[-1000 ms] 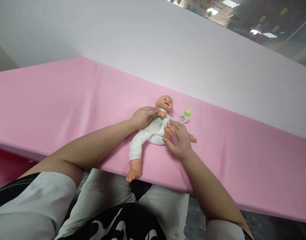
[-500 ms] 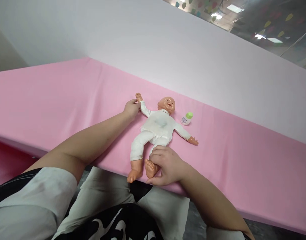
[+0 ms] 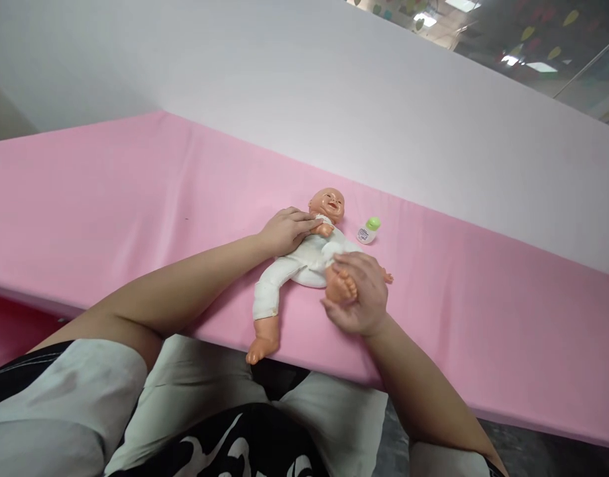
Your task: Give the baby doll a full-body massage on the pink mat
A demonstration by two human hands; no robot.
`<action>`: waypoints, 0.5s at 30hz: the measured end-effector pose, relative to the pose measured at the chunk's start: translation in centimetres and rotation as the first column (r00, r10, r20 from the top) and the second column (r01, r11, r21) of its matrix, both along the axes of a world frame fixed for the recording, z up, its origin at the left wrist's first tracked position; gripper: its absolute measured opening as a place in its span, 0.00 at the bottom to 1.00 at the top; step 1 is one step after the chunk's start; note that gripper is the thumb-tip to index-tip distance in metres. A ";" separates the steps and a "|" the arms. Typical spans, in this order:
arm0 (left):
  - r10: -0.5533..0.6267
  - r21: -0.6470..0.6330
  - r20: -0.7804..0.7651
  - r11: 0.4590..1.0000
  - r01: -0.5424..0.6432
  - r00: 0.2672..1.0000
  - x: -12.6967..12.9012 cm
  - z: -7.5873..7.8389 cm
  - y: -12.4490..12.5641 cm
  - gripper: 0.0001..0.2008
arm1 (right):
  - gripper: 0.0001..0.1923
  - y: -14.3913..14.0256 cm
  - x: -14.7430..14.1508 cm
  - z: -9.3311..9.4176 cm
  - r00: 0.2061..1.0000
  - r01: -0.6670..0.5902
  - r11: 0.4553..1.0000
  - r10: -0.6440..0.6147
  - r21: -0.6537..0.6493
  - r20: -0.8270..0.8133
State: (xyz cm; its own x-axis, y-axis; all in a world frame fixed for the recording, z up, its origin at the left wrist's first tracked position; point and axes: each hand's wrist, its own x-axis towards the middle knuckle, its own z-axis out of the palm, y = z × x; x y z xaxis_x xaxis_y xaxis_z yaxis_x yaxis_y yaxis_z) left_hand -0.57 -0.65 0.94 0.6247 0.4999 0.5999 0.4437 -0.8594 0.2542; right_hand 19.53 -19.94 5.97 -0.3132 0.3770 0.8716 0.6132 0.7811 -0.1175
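A baby doll with a white cloth body lies on its back, its head away from me. My left hand is closed on the doll's arm on the left side, laying it across the chest; the small plastic hand pokes out by the neck. Around the doll's raised foot on the right side, my right hand is wrapped, and that leg is bent up over the belly. The other leg stretches toward the table's near edge. Part of the doll's far arm is hidden behind my right hand.
A small bottle with a green cap stands beside the doll's head. Pink covering spreads over the table, against a white wall. My legs are under the near edge.
The doll's left-side arm has moved from outstretched to across its chest with my left hand. My right hand has lifted the foot, bending the leg up toward the belly.
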 end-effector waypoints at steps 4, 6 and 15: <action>0.024 0.051 -0.134 0.999 -0.017 0.991 0.2 0.4 -0.2 0.23 | 0.25 2.8 2.1 -1.8 0.979 0.174 0.958 -0.192 -0.227 -0.062; 0.031 0.020 -0.135 0.999 -0.028 0.990 0.3 0.4 -0.3 0.24 | 0.27 3.9 2.8 -2.8 0.969 0.199 0.899 -0.241 -0.390 -0.062; 0.074 -0.225 0.155 0.974 -0.037 0.985 0.0 -0.4 0.4 0.27 | 0.25 3.4 2.4 -2.4 0.988 0.140 0.958 -0.151 -0.252 -0.027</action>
